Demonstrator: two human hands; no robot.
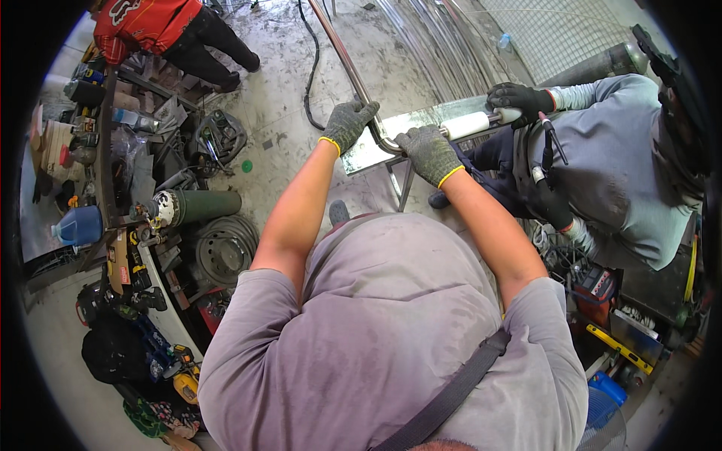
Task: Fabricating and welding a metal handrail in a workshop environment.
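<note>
Head view shows the work partway along, as far as can be judged: the bent metal tube (344, 59) already has its curve, and its bent end sits over the narrow metal-topped bench (406, 122). What seems left is whatever happens at that end — no finished joint can be made out, since the gloves cover the stretch where the curve meets the white cylindrical sleeve (464, 125). Whether tube and sleeve are joined, or merely lined up, I cannot tell. A co-worker's black-gloved hand (519, 98) is at the sleeve's far end, and a slim black torch-like tool (553, 143) shows just beside it; no spark or glow is visible, so any welding looks not under way.

As for the grip, the left hand (348, 126), in a grey knit glove, is wrapped around the straight run just above the bend. Beyond it the tube rises away over the floor (278, 49) and past the top of the view. The right hand (430, 154) is closed over the curved end near the sleeve, its underside hidden — so the bend itself lies between the two hands, bare and in view.
</note>
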